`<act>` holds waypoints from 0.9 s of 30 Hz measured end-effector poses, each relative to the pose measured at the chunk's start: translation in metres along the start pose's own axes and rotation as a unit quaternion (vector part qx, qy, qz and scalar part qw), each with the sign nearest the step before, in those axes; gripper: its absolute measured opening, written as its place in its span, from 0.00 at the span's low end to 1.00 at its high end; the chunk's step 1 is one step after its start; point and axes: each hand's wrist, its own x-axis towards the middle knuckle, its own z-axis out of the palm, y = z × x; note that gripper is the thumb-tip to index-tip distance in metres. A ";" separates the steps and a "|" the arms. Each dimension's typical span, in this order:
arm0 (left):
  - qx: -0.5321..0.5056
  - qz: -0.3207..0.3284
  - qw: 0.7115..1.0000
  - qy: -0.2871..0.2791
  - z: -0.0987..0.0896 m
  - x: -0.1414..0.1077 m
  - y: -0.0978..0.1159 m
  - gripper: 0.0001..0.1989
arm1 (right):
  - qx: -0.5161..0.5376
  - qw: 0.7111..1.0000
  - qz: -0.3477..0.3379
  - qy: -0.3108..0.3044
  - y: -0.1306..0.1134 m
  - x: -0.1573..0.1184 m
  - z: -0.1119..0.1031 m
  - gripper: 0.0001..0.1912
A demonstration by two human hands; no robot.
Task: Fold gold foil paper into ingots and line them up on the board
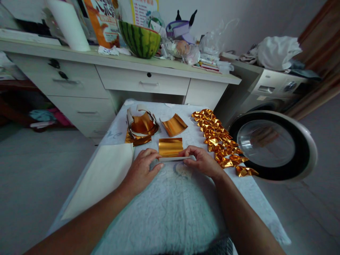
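Note:
A sheet of gold foil paper (170, 146) lies before me, its near edge folded up so a pale strip of its back shows. My left hand (143, 170) pinches the left end of that fold between thumb and fingers. At the right end, my right hand (199, 160) grips the same edge, thumb below and fingers above. Just beyond lies another curled gold sheet (174, 125). To its left is a pile of curled gold foil sheets (142, 125). Folded gold foil pieces (216, 136) stand in rows along the table's right side.
The cloth-covered table (164, 209) carries a pale paper sheet (102, 180) at left. Behind it, a counter (175, 66) holds a cut watermelon (140, 39), a paper roll (69, 26) and plastic bags. A washing machine door (273, 145) hangs open beside the table's right edge.

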 end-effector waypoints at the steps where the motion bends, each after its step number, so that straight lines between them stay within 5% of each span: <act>1: -0.002 0.005 1.000 -0.014 -0.001 0.000 0.001 0.04 | -0.001 1.000 0.004 -0.002 0.000 0.000 0.000 0.10; 12: -0.062 -0.038 0.995 -0.067 -0.004 -0.005 0.012 0.10 | 0.013 0.999 0.016 -0.049 -0.005 -0.004 0.005 0.12; 18: -0.117 -0.084 0.984 -0.105 -0.004 -0.008 0.015 0.07 | -0.023 1.000 0.002 0.005 0.006 0.001 0.011 0.10; 22: -0.100 -0.090 0.989 -0.069 -0.002 -0.007 0.013 0.05 | -0.106 0.994 -0.019 0.030 0.009 0.003 0.016 0.06; 27: -0.025 -0.053 0.997 0.051 0.000 -0.003 0.007 0.08 | -0.156 0.986 -0.030 0.046 0.006 0.005 0.021 0.03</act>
